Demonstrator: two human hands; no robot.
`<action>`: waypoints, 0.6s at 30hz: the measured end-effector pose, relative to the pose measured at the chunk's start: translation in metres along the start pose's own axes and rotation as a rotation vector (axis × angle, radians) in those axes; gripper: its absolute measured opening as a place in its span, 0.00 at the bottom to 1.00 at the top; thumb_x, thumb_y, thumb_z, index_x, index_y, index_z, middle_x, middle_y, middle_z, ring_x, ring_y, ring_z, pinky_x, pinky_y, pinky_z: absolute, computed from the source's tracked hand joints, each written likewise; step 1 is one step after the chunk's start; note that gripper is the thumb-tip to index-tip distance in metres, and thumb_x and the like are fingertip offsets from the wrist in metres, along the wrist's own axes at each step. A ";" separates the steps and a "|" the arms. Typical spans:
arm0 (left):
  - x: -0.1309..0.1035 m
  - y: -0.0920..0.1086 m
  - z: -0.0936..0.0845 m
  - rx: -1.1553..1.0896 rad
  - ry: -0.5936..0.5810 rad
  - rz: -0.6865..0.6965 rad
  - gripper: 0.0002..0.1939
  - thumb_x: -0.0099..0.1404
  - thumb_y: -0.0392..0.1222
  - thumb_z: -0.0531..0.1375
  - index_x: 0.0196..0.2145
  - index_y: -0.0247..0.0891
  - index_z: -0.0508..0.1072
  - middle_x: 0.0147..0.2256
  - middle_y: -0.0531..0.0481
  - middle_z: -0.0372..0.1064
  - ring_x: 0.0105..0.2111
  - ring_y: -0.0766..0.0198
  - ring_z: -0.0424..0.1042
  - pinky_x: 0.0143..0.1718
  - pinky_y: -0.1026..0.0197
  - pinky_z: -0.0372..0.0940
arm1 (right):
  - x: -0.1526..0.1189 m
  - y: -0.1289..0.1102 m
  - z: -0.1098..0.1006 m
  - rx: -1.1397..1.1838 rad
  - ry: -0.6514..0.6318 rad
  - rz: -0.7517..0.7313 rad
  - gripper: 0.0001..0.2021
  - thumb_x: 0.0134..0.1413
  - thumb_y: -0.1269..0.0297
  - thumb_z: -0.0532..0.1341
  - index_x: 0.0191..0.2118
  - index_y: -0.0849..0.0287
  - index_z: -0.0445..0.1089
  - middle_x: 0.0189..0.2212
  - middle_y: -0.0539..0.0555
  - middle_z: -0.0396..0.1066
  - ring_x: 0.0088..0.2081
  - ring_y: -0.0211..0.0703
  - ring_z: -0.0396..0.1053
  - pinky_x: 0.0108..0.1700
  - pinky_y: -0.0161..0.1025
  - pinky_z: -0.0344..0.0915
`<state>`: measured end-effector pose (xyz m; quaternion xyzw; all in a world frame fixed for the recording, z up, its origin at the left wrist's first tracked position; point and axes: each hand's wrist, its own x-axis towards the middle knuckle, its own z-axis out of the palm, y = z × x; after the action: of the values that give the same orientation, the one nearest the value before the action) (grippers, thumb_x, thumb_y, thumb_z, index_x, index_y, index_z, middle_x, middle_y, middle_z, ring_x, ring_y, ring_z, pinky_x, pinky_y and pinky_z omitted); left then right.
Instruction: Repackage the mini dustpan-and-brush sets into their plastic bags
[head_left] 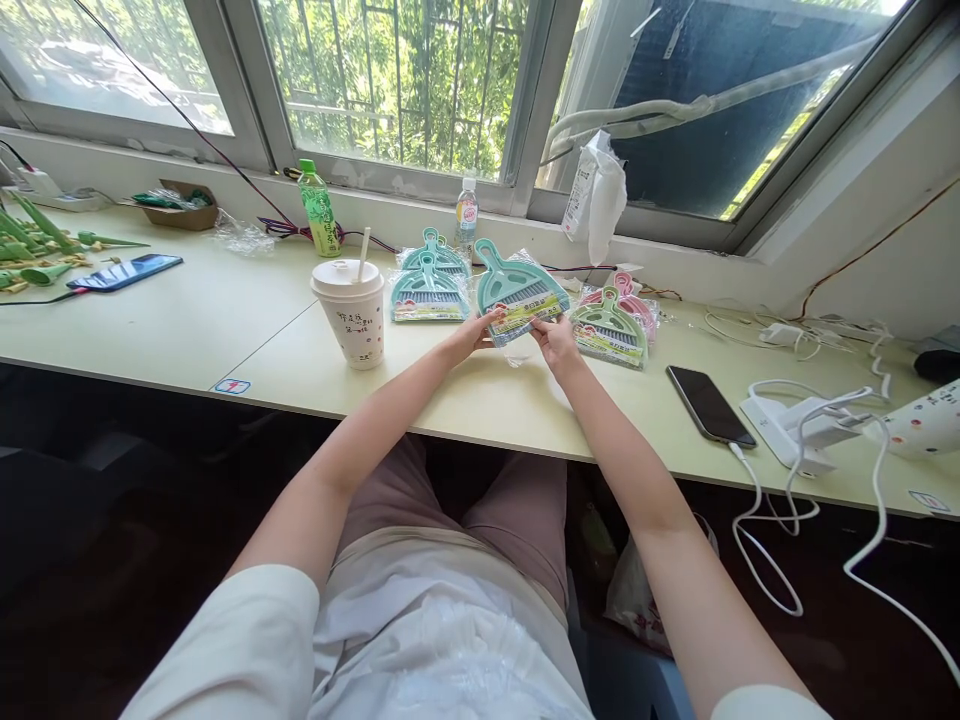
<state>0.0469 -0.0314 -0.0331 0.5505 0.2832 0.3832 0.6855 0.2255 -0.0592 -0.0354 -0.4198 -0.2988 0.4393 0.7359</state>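
Note:
Between my two hands is a teal mini dustpan and brush set in clear wrapping, tilted above the table. My left hand grips its lower left corner, and my right hand pinches its lower right edge. Left of it, two more wrapped teal sets, a front one and a back one, stand one behind the other. To the right are a wrapped green set and a pink set, the pink one partly hidden behind the green.
A lidded paper cup with a straw stands left of my left forearm. Bottles, one green and one clear, stand by the window. At right lie a phone and a white power strip with looping cables.

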 end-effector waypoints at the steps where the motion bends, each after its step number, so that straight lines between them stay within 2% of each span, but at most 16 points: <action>1: 0.001 0.000 -0.001 0.002 0.014 0.006 0.23 0.63 0.51 0.65 0.53 0.39 0.71 0.53 0.41 0.75 0.45 0.57 0.78 0.48 0.56 0.72 | 0.000 -0.001 0.000 0.002 -0.008 0.004 0.29 0.43 0.82 0.65 0.51 0.49 0.65 0.46 0.49 0.77 0.42 0.38 0.79 0.46 0.37 0.79; 6: 0.000 -0.002 -0.004 0.007 -0.055 0.029 0.21 0.60 0.44 0.68 0.49 0.36 0.72 0.47 0.41 0.77 0.42 0.58 0.78 0.50 0.52 0.71 | 0.001 -0.004 -0.002 -0.017 -0.046 0.027 0.31 0.42 0.84 0.63 0.52 0.49 0.65 0.45 0.49 0.77 0.44 0.39 0.79 0.48 0.39 0.79; 9: 0.000 -0.003 -0.005 0.017 -0.049 0.042 0.20 0.59 0.43 0.67 0.48 0.35 0.72 0.47 0.42 0.77 0.41 0.59 0.78 0.50 0.52 0.71 | 0.002 -0.005 -0.004 -0.032 -0.060 0.042 0.31 0.42 0.85 0.62 0.52 0.49 0.65 0.43 0.48 0.78 0.44 0.39 0.79 0.50 0.41 0.78; 18: 0.000 -0.002 -0.004 0.030 -0.038 0.025 0.14 0.60 0.35 0.62 0.46 0.34 0.71 0.42 0.44 0.76 0.36 0.62 0.76 0.47 0.48 0.73 | -0.002 -0.006 -0.002 -0.040 -0.062 0.092 0.25 0.46 0.86 0.59 0.47 0.53 0.65 0.30 0.45 0.76 0.33 0.35 0.77 0.47 0.37 0.78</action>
<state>0.0442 -0.0293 -0.0362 0.5715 0.2688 0.3768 0.6776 0.2292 -0.0633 -0.0311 -0.4337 -0.3107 0.4795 0.6967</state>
